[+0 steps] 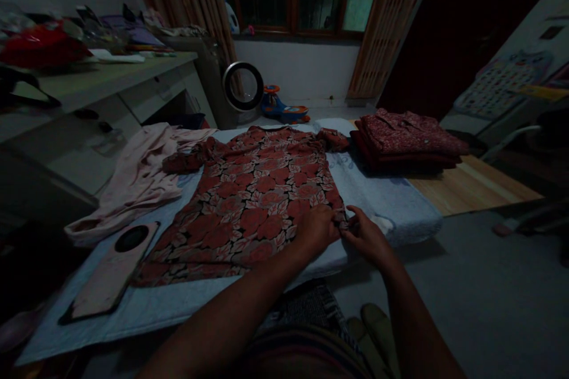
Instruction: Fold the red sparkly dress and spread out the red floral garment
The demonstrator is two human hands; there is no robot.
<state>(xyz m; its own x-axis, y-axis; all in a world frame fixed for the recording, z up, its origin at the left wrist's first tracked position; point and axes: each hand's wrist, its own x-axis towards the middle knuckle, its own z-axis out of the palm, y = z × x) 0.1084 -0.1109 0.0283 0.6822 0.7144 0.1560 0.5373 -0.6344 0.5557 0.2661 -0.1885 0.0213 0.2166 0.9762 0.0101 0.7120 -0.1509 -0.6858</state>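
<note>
A short-sleeved floral shirt (258, 201) in red and black lies spread over a table with a pale blue cloth (195, 302). Its neckline points away from me and the hem is toward me. At the shirt's near right corner, my left hand (317, 226) has its fingers closed on the fabric edge. My right hand (367, 235) pinches the same bunched edge from the right side, thumb and finger curled round it. A phone-shaped pink object (111, 272) with a dark round disc lies left of the shirt.
A pale pink garment (142, 166) lies at the table's left. Folded dark red clothes (409, 136) are stacked at the back right. A cluttered desk (111, 80) stands left, beside an open round washer door (242, 86). A blue and orange ride-on toy (282, 109) sits behind.
</note>
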